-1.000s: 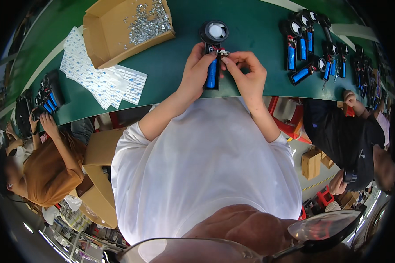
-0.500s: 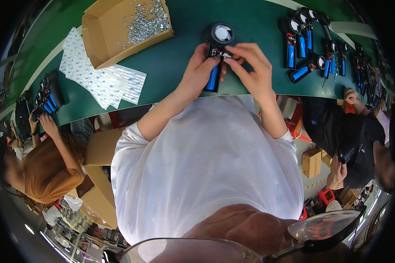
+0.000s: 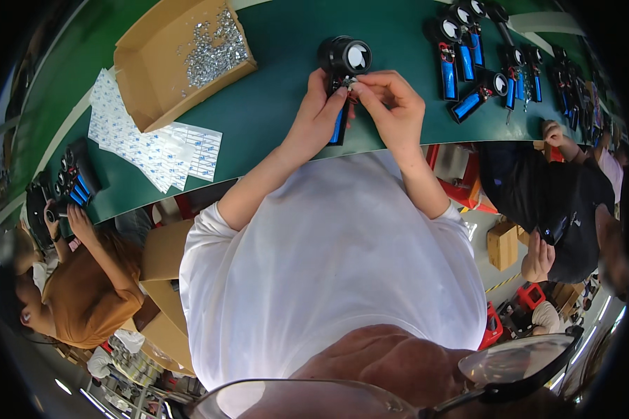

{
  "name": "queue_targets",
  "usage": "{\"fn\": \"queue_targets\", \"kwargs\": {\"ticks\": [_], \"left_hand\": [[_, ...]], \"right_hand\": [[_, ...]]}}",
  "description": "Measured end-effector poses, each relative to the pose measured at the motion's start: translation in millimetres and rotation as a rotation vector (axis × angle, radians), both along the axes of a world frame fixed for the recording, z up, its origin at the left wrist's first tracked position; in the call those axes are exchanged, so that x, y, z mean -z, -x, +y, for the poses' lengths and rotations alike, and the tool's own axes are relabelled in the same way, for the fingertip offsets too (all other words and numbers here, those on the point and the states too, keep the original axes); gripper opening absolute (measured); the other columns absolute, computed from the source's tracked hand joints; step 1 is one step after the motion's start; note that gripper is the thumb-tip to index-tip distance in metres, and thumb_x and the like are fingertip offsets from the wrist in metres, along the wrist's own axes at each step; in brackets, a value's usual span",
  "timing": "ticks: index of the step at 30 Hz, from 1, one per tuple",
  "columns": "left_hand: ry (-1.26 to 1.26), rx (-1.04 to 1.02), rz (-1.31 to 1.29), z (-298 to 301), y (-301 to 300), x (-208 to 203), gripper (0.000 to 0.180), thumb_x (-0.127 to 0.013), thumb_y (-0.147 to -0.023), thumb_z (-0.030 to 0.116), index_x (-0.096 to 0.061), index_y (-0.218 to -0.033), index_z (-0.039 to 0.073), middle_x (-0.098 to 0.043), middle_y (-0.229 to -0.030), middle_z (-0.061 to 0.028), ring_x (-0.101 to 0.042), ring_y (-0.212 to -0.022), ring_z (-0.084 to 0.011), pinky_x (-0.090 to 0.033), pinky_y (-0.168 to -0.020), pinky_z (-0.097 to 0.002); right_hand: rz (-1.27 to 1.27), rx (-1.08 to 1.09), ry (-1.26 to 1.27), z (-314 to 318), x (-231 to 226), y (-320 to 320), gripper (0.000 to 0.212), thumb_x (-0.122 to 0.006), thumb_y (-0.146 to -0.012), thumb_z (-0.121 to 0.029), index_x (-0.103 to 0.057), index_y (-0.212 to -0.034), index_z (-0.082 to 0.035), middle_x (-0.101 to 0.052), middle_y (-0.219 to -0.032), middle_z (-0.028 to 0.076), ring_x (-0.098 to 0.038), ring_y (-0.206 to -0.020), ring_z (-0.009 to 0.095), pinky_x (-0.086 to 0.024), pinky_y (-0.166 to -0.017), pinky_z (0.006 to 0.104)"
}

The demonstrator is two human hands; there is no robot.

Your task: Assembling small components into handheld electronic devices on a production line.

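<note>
One green bench (image 3: 279, 42), one cardboard tray (image 3: 147, 70) at left, one left hand (image 3: 310, 115), curled, one right hand (image 3: 395, 108), pinching, one black unit (image 3: 337, 56) in left-hand grip, near bench's front edge, one small part (image 3: 351, 85) in right-hand pinch, type unclear.

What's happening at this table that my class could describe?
Someone's left hand holds a black round-headed device upright in the picture, its blue lower part showing. The right hand has its fingertips at small parts just below the head; the exact grip is hard to see. To the left are patterned white sheets and a cardboard box of small shiny pieces; similar devices lie to the right.
</note>
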State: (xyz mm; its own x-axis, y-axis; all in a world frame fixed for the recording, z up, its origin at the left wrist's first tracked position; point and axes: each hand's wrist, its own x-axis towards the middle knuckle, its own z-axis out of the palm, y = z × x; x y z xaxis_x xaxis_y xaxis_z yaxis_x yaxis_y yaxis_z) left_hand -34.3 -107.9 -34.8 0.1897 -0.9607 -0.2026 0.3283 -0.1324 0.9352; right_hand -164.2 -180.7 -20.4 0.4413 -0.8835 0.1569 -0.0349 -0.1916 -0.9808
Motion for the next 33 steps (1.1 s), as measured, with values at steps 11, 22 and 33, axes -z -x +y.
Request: {"fn": "queue_targets", "kwargs": {"ticks": [11, 22, 33], "left_hand": [[0.129, 0.158, -0.156, 1.3, -4.0, 1.8, 0.05, -0.049, -0.102, 0.017, -0.023, -0.141, -0.001, -0.054, -0.102, -0.0068, -0.056, -0.084, -0.0115, -0.05, -0.072, -0.0265], [0.006, 0.073, 0.037, -12.2, 7.4, 1.8, 0.039, -0.046, -0.097, 0.01, -0.038, -0.134, 0.0, -0.057, -0.093, -0.0081, -0.057, -0.068, -0.0122, -0.049, -0.059, -0.0248], [-0.007, 0.041, 0.387, -20.0, 4.6, -22.3, 0.028, -0.047, -0.093, 0.007, -0.046, -0.12, 0.0, -0.056, -0.102, -0.0127, -0.054, -0.074, -0.0166, -0.047, -0.059, -0.0301]], "right_hand": [[0.09, 0.067, 0.226, 0.8, -9.9, 4.3, 0.012, -0.073, -0.083, 0.001, -0.068, -0.093, 0.002, -0.067, -0.093, 0.008, -0.073, -0.079, 0.017, -0.057, -0.065, 0.0234], [0.189, 0.062, 0.474, -3.3, -8.8, 19.2, 0.017, -0.076, -0.078, -0.002, -0.07, -0.094, -0.002, -0.067, -0.093, 0.011, -0.069, -0.073, 0.019, -0.055, -0.064, 0.0279], [0.817, 0.719, 0.751, -22.5, -31.2, 157.7, 0.022, -0.074, -0.081, -0.021, -0.068, -0.096, -0.006, -0.063, -0.104, 0.007, -0.064, -0.089, 0.027, -0.053, -0.072, 0.0363]]}}
